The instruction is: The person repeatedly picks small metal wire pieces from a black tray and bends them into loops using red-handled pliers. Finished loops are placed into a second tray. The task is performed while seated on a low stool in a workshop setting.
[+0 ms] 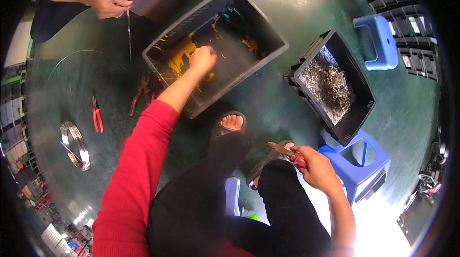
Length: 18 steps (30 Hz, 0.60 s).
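My left hand (pixel 203 59) reaches into a large black crate (pixel 225 84) whose inside is smeared with yellow and some teal paint. Its fingers are closed; whatever they pinch is hidden or too small to name. A thin, pale sliver (pixel 223 55) shows just beside the fingers, on the crate's floor. Over by my right knee, my right hand (pixel 316 168) is wrapped round the red handles of a pair of pliers (pixel 281 149), jaws pointing left. To the right stands a smaller black crate (pixel 357 72) holding a heap of short bent metal pieces (pixel 330 84).
Red-handled pliers (pixel 97 115) and another worn pair (pixel 140 95) lie left on the green floor, near a coil of wire (pixel 75 146). Blue stools (pixel 378 41) stand right, one (pixel 357 161) close to my right arm. A co-worker's hands (pixel 111 4) hold a thin strip at upper left.
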Each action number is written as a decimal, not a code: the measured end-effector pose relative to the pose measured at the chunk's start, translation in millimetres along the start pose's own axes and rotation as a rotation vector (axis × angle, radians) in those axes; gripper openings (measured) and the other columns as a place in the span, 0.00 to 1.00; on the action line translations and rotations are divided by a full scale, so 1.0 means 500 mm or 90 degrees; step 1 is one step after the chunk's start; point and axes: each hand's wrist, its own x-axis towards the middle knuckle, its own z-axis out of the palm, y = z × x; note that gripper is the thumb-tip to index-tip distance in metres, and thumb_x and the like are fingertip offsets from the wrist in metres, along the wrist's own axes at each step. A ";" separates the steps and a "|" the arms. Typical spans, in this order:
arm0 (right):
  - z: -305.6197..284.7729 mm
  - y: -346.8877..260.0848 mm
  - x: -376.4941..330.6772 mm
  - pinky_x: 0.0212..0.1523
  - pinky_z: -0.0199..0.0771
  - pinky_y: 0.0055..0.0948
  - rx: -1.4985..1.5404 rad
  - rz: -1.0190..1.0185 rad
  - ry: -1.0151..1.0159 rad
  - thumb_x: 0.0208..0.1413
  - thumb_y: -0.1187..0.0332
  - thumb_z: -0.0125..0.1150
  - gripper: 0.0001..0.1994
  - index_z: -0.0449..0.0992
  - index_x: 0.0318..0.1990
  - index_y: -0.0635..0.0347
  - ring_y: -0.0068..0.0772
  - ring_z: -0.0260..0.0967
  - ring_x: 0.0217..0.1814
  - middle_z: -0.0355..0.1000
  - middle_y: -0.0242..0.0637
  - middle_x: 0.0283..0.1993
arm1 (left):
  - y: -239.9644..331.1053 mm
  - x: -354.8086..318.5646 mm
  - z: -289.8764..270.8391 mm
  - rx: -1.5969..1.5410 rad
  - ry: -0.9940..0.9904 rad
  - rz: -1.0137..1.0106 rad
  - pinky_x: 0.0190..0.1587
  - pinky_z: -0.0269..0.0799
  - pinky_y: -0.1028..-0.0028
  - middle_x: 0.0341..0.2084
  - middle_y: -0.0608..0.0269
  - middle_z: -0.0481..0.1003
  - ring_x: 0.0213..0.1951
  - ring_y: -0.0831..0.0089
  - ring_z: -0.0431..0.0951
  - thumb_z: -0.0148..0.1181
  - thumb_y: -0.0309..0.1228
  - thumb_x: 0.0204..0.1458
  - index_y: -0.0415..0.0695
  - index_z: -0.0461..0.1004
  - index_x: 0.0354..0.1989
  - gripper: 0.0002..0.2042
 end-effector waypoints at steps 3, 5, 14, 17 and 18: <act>0.007 0.025 0.017 0.50 0.71 0.44 -0.001 -0.050 0.013 0.49 0.77 0.60 0.23 0.70 0.55 0.54 0.51 0.71 0.52 0.74 0.43 0.47 | 0.038 -0.020 0.033 -0.021 0.098 -0.080 0.46 0.74 0.61 0.37 0.59 0.82 0.43 0.60 0.81 0.65 0.42 0.50 0.52 0.82 0.39 0.12; 0.016 0.039 0.044 0.50 0.72 0.45 -0.031 -0.078 0.041 0.50 0.75 0.59 0.21 0.70 0.54 0.55 0.51 0.71 0.52 0.73 0.44 0.47 | 0.063 -0.017 0.043 -0.029 0.143 -0.120 0.44 0.74 0.61 0.36 0.60 0.82 0.42 0.60 0.81 0.65 0.42 0.50 0.51 0.82 0.37 0.11; 0.054 0.073 0.079 0.52 0.70 0.44 0.060 -0.082 0.026 0.46 0.79 0.61 0.24 0.70 0.55 0.58 0.53 0.69 0.55 0.73 0.45 0.50 | 0.080 0.006 0.054 -0.006 0.130 -0.128 0.48 0.74 0.60 0.37 0.58 0.81 0.45 0.58 0.80 0.64 0.38 0.51 0.50 0.81 0.35 0.08; 0.061 0.080 0.082 0.53 0.70 0.43 0.084 -0.092 0.045 0.46 0.79 0.61 0.24 0.70 0.55 0.58 0.52 0.69 0.55 0.73 0.45 0.50 | 0.067 0.022 0.042 0.006 0.080 -0.113 0.48 0.74 0.62 0.39 0.57 0.81 0.45 0.59 0.80 0.64 0.40 0.51 0.51 0.82 0.37 0.10; 0.062 0.081 0.082 0.52 0.71 0.44 0.094 -0.086 0.042 0.47 0.78 0.60 0.24 0.70 0.55 0.58 0.52 0.69 0.55 0.73 0.45 0.50 | 0.063 0.026 0.029 -0.063 0.072 -0.084 0.48 0.74 0.64 0.38 0.55 0.81 0.44 0.61 0.81 0.65 0.40 0.50 0.49 0.82 0.38 0.11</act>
